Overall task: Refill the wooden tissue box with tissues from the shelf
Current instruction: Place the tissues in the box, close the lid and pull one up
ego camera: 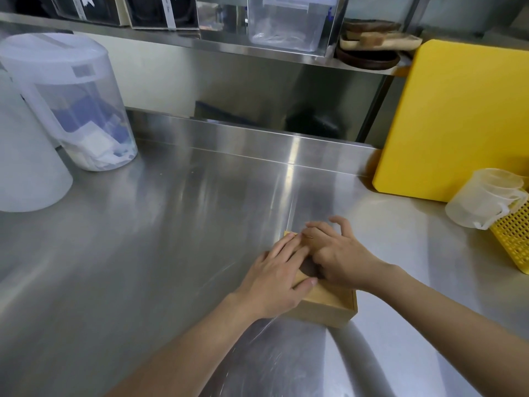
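Observation:
A light wooden tissue box (329, 306) lies on the steel counter (143, 239) near its front edge. My left hand (274, 282) rests flat on the box's top, thumb against the lid's near side. My right hand (337, 259) lies over the far part of the top, fingers spread and bent. Both hands cover most of the lid and its dark opening. No tissues show at the box. The steel shelf (229, 50) runs across the back above the counter.
A clear lidded plastic container (71, 104) with blue and white packets stands at the left, beside a white tub (25, 167). A yellow cutting board (458, 118) leans at the right. Clear cups (483, 199) sit in a yellow basket (515, 239). Clear bins and wooden plates (369, 44) fill the shelf.

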Available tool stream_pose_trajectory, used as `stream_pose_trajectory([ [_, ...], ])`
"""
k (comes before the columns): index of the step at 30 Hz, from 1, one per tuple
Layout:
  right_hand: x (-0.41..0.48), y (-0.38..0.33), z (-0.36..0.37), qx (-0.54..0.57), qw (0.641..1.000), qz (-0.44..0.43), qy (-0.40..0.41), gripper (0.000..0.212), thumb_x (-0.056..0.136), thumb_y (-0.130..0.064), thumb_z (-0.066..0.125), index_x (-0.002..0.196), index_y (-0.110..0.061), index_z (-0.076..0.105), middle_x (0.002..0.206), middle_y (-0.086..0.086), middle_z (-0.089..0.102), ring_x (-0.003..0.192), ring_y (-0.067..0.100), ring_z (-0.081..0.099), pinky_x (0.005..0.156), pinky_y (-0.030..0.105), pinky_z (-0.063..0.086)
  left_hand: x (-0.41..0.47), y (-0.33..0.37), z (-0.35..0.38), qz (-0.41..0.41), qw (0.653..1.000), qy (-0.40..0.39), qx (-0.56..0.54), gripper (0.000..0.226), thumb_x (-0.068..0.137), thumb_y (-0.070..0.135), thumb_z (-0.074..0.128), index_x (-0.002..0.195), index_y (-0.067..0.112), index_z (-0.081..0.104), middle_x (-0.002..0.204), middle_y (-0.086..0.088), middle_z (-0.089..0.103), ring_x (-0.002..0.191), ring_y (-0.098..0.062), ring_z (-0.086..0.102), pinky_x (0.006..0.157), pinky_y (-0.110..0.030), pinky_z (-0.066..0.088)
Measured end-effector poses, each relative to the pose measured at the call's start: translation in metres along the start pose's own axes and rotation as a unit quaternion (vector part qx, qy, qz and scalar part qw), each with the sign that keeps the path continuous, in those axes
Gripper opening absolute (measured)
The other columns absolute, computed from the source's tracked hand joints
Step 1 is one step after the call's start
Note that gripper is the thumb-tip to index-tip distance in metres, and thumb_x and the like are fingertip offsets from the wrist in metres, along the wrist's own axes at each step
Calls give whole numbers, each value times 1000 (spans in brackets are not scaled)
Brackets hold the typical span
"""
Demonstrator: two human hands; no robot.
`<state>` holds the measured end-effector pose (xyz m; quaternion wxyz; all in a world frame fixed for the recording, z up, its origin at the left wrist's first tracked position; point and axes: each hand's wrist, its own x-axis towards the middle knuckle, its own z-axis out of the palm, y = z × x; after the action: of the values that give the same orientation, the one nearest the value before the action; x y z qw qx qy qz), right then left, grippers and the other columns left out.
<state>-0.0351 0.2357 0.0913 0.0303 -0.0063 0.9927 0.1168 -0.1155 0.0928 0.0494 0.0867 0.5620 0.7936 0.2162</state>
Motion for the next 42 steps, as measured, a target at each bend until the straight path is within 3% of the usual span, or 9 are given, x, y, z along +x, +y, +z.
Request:
stream_pose_trajectory([
  [8, -14, 16, -14, 154, 987, -9, 36, 18, 81, -30, 64, 84, -15, 74, 121, 3, 57, 115, 21, 45, 93, 39, 27, 8, 4, -5, -22, 998, 4, -59, 50, 81, 44, 54, 128, 29, 44, 149, 7, 32, 140, -10, 13, 112, -44, 14],
  [11, -18, 18, -16, 216, 976, -11, 31, 17, 83, -28, 65, 84, -13, 71, 111, 1, 61, 104, 16, 51, 89, 36, 28, 17, 7, -11, -28, 996, 0, -79, 49, 73, 47, 53, 117, 27, 57, 140, 6, 43, 134, -12, 24, 109, -32, 2],
  [18, -26, 18, -19, 339, 940, 24, 3, 11, 83, -21, 63, 85, -10, 62, 83, 4, 64, 76, 18, 54, 81, 36, 42, 25, 10, -26, -4, 988, -39, -151, 22, 77, 25, 68, 80, 21, 46, 97, 4, 54, 103, -11, 39, 91, -27, 23],
  [21, -29, 18, -16, 355, 934, 47, 8, 21, 82, -29, 66, 85, -10, 57, 80, 9, 63, 75, 24, 52, 71, 15, 37, 23, 11, -27, -17, 984, -44, -171, 28, 78, 14, 65, 74, 26, 41, 87, 2, 57, 92, -9, 38, 88, -16, 26],
  [24, -32, 19, -13, 369, 928, 53, -3, 23, 83, -37, 65, 94, -18, 58, 88, -1, 64, 78, 14, 48, 77, 11, 33, 22, 11, -27, -33, 981, -52, -184, 25, 78, 17, 65, 80, 30, 43, 94, 1, 62, 97, -15, 40, 80, -9, 29],
  [27, -32, 21, -7, 354, 934, 44, -29, 5, 86, -26, 63, 88, -23, 61, 79, -14, 56, 81, 9, 44, 88, 32, 34, 27, 11, -29, -16, 987, -74, -142, 24, 79, 26, 68, 100, 23, 56, 97, 9, 57, 99, -14, 43, 86, -23, 32],
  [29, -33, 22, -5, 371, 927, 49, -19, 4, 86, -20, 64, 85, -24, 62, 74, -20, 47, 80, 7, 43, 83, 29, 33, 30, 11, -32, 3, 990, -90, -112, 16, 82, 27, 67, 94, 18, 62, 89, 13, 48, 94, -13, 40, 84, -27, 27],
  [35, -38, 24, -2, 461, 884, 76, 37, 8, 85, -12, 63, 85, -18, 67, 72, -9, 60, 66, 6, 48, 58, 17, 38, 32, 10, -43, -2, 980, -101, -170, 8, 80, 23, 69, 77, 17, 63, 78, 11, 56, 77, -11, 49, 67, -28, 35],
  [42, -39, 27, 3, 481, 869, 111, 48, 5, 81, -19, 70, 85, -17, 69, 74, -4, 64, 67, -2, 52, 59, 12, 40, 34, 3, -46, -32, 974, -92, -203, 6, 76, 29, 72, 75, 27, 67, 72, -4, 64, 58, -11, 44, 59, -30, 37],
])
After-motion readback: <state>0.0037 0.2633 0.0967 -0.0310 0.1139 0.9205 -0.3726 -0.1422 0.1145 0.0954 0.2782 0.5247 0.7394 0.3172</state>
